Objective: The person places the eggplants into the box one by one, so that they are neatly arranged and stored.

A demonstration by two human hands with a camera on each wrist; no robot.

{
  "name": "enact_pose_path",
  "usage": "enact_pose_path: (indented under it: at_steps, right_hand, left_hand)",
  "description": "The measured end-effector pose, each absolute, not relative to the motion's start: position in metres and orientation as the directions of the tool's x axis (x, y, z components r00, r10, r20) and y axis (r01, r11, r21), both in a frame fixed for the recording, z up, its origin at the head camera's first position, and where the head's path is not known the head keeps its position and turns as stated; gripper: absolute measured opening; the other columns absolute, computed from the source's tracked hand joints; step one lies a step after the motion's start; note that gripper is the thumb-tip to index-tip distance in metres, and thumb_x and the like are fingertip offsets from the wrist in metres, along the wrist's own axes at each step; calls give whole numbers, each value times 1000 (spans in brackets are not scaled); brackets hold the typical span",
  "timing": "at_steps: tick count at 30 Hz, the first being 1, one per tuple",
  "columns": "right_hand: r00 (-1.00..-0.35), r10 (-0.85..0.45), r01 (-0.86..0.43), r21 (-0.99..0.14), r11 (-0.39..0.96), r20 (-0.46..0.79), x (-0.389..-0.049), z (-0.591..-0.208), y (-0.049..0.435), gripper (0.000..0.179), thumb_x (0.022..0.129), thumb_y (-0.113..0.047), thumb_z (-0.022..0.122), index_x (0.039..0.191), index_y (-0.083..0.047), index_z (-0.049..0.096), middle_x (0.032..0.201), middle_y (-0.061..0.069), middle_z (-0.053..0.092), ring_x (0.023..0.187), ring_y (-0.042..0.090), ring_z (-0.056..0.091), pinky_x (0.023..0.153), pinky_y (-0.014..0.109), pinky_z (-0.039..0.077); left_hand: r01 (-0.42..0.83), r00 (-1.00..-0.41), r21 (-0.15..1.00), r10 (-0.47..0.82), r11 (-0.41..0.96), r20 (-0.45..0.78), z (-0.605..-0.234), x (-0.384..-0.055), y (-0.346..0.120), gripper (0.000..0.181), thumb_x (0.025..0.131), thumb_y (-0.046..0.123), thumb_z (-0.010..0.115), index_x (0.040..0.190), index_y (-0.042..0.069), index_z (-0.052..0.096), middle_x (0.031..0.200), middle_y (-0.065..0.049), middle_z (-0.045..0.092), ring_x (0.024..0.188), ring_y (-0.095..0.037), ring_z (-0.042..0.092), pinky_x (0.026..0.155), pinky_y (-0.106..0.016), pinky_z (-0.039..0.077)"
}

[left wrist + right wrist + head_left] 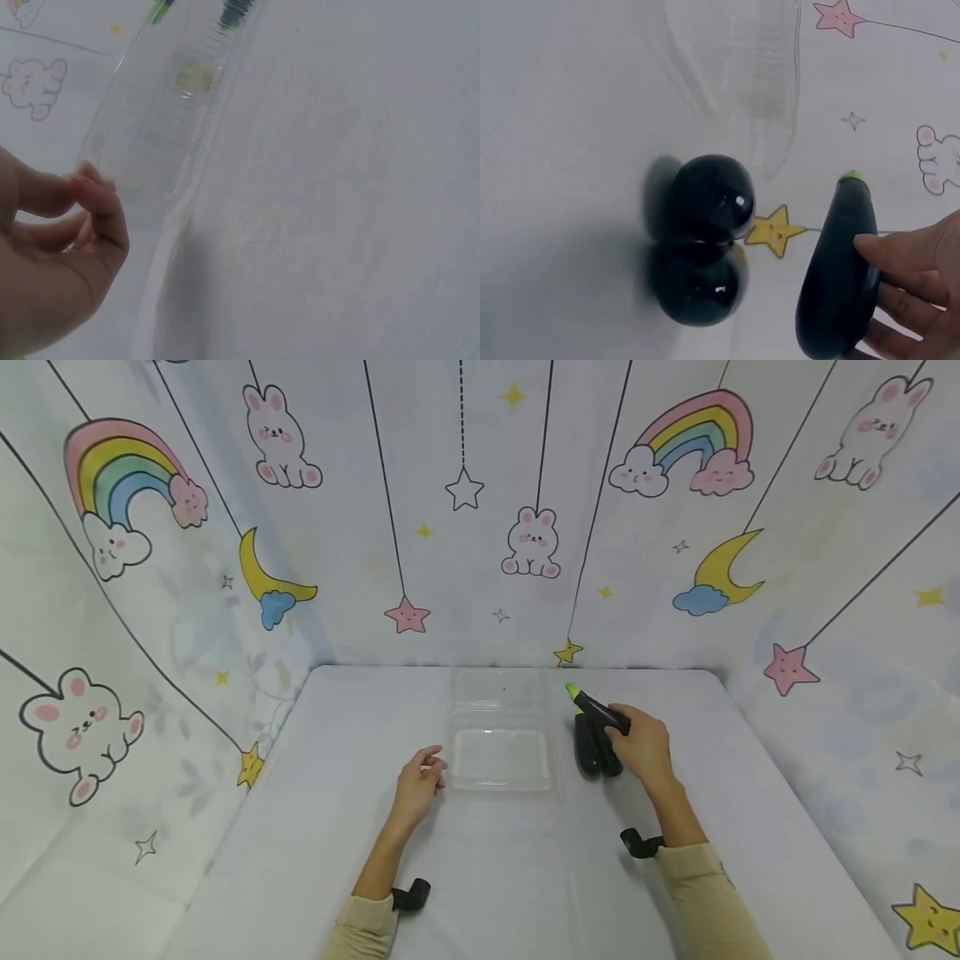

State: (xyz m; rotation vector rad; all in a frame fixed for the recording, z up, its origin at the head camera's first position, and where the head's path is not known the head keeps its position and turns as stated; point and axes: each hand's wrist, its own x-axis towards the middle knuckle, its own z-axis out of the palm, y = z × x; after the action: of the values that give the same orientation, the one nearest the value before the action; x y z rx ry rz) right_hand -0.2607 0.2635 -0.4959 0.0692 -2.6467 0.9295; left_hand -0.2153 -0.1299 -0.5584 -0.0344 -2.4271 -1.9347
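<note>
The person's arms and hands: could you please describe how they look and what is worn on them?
The left hand and right hand are bare. The left sleeve and right sleeve are beige, ending on the forearms; the right one shows small dark marks near its cuff. A small black device sticks out beside each cuff.

From my head view I look forward and down over the surface (pixel 487 877) and the backdrop (pixel 337 485) behind it. My wrist views sit nearer, both turned sideways: the left faces the clear container (pixel 501 760), the right the dark eggplants (pixel 712 199). All three share the container.
</note>
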Motion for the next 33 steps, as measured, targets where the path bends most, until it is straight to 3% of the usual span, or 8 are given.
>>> enact_pose_path:
  at_steps: [11,33]
  right_hand:
    - [-929,-46,-279,-610,742,368,-265,-487,240,44,94,-7,77,137,-6,67,135,22,67,125,45,62,101,63,50]
    - [-886,-297,-452,-519,725,357,-284,-487,202,44,96,-12,77,139,-13,67,135,13,68,124,34,63,102,54,51]
  left_hand:
    - [54,-998,971,3,232,55,-557,-216,-129,38,109,5,51,146,-6,51,114,-19,64,74,-15,60,63,-24,52]
    - [70,-997,970,10,231,70,-560,-214,-131,38,109,5,50,145,-7,50,112,-17,64,74,-13,60,63,-21,51]
